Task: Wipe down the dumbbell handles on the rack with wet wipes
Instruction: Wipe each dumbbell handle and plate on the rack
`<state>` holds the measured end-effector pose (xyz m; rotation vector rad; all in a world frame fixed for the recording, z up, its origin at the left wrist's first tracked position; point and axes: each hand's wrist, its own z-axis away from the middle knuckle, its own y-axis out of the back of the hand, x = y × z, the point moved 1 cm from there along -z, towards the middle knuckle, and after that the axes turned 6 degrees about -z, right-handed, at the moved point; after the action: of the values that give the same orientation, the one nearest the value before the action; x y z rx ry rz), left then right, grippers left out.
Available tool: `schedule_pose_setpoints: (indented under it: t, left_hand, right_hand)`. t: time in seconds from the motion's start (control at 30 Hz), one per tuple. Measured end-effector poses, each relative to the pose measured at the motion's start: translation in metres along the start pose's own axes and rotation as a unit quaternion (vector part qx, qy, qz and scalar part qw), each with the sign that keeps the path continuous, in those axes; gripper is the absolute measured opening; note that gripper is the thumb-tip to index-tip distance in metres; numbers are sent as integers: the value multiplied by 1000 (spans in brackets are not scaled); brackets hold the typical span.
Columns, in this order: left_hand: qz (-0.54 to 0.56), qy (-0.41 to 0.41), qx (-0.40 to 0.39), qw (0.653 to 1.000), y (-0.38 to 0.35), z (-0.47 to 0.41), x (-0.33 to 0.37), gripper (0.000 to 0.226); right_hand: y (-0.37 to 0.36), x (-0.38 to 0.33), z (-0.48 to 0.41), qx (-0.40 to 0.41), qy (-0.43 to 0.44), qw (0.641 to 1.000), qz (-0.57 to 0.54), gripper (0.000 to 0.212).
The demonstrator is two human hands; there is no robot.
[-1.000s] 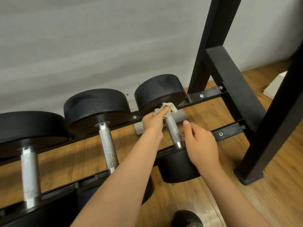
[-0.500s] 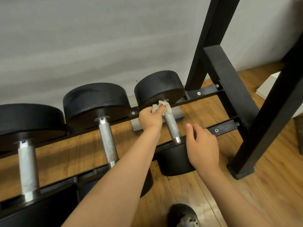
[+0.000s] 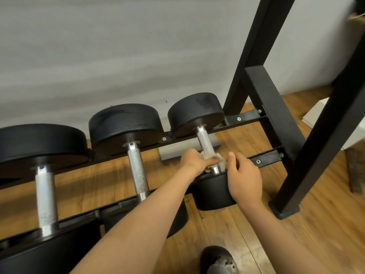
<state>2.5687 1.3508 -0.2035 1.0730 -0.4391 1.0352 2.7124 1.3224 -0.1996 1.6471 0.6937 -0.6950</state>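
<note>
Gripping the wet wipe (image 3: 205, 155) round the near end of the rightmost dumbbell handle (image 3: 204, 138), the left hand (image 3: 192, 160) is closed tight, just beside the chrome collar (image 3: 214, 170). The right hand (image 3: 245, 178) lies on that dumbbell's near head (image 3: 213, 194), fingers loosely bent and holding nothing, thumb close to the wipe. The dumbbell rests across the two rack rails (image 3: 264, 158), at the right end of the row.

Risks, as judged:
- The wipe is bunched into a narrow band. Knurling could snag and shred it, and it may miss part of the grip.
- A hard twist may roll the round head on the rails, pinching the right fingers against the near rail.
- If the head slips off, it drops toward the shoe (image 3: 219, 260) on the floor (image 3: 296, 244).
- The middle handle (image 3: 137, 169) shows dark specks, and one soiled wipe might smear them.
</note>
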Motion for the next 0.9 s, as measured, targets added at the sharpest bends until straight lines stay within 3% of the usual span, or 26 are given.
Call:
schedule_pose_setpoints:
  t: [0.2, 0.5, 0.63, 0.8, 0.9]
  left_hand:
    - [-111, 18, -55, 992, 4, 0, 1, 55]
    - [-31, 61, -48, 996, 0, -4, -3, 52]
    - [89, 64, 45, 993, 3, -10, 1, 42]
    - [261, 84, 150, 950, 4, -21, 12, 36]
    - [324, 86, 165, 928, 4, -28, 21, 31]
  right_hand:
    - [1, -1, 0, 6, -5, 1000, -3, 44]
    - [-2, 3, 0, 6, -22, 1000, -12, 49]
    - [0, 4, 0, 7, -13, 1000, -19, 46]
    - [-1, 4, 0, 7, -10, 1000, -15, 47]
    - [-1, 5, -1, 1, -5, 1000, -16, 48]
